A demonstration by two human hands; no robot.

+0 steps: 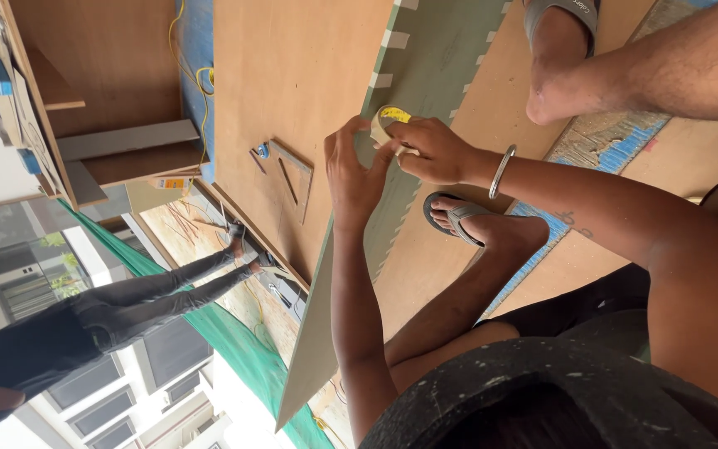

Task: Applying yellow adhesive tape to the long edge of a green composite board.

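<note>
Scene: A person crouches on plywood sheets laid on the floor, the view turned on its side, both bare hands meeting at the edge of a long grey-green laminate-faced board (425, 91).
Left hand: The left hand (357, 170) rests on the board's edge, its fingers (336, 137) spread flat and loosely curled, pressing down and gripping nothing that shows.
Right hand: The right hand (438, 150), a metal bangle (501, 170) on its wrist, has its fingers closed around a small roll of pale masking tape with a yellow core (390, 118).
Tape roll: It sits just above the board's near edge, between the two hands, touching the right fingertips.
Progress: Short pale tape strips (395, 37) already line both long edges of the board at even gaps. The run on the near edge continues below the hands as well, so the taping looks well along; how much of the far end is left cannot be told.
Feet: A foot in a grey sandal (459, 218) stands on the plywood just below the right hand.
Nearby: A triangular wooden set square (291, 179) lies on the large brown plywood sheet (292, 75). Another person in dark trousers (110, 312) stands well apart, beside green netting (234, 341).
</note>
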